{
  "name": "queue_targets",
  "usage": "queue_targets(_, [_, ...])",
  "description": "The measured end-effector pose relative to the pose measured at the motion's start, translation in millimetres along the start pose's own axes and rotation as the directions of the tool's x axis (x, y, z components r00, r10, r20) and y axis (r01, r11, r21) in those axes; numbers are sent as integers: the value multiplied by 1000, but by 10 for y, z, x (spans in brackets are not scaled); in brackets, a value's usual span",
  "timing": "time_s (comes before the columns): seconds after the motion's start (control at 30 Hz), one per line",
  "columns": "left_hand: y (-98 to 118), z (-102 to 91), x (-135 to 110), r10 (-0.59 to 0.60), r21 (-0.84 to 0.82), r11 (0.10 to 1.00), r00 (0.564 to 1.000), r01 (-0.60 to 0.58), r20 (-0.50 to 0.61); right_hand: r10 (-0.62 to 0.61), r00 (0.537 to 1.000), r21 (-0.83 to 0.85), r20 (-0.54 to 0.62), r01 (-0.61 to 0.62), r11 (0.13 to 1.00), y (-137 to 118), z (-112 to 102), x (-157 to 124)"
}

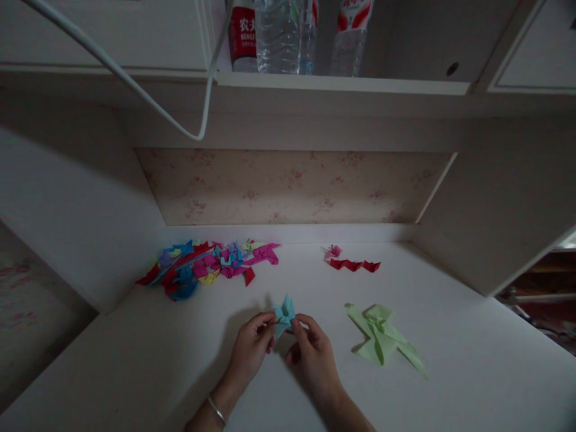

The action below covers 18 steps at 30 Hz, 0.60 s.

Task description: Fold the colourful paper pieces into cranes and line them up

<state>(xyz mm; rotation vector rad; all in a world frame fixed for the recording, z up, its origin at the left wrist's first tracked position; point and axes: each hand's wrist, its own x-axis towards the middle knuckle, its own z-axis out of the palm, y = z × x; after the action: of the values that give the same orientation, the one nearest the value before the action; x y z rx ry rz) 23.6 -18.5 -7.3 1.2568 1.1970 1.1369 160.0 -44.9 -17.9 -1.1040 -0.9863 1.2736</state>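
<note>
Blue paper (pixel 283 317) pinched both sides!

Head view: L hand (pixel 252 345) & R hand (pixel 317 355) each grip an edge, over the surface (pixel 472 360), L of green paper (pixel 378 336). Uneven pull could prob. tear it; squeeze too hard, creases crumple.

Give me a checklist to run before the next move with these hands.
1. Left hand grips the blue paper: ok, pinched at its left side.
2. Right hand grips it too: ok, at the right side.
3. Green paper clear of the right hand: ok, lying apart.
4. Red strip clear of both hands: ok, farther back.
5. Pile sorted by colour: not ok, mixed.
6. Folds underneath the blue paper: cannot tell, hidden.
</note>
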Motion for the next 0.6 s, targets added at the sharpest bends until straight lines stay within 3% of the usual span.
queue_targets(0.17, [88,94,-168,72,101,993,990,-60,-125,-88,979,-169,-184,57,984,-46,-93,33])
queue_targets(0.27, [210,314,-356,151,205,968,988,-145,-14,-210,936,-338,-281,109,935,-142,-174,30])
queue_targets(0.37, [358,602,-460,224,202,950,971,-238,86,-354,892,-433,-281,211,876,-212,-257,4])
queue_targets(0.6, [487,1044,-359,210,155,966,977,-205,-19,-541,821,-533,-183,380,756,-169,-530,2])
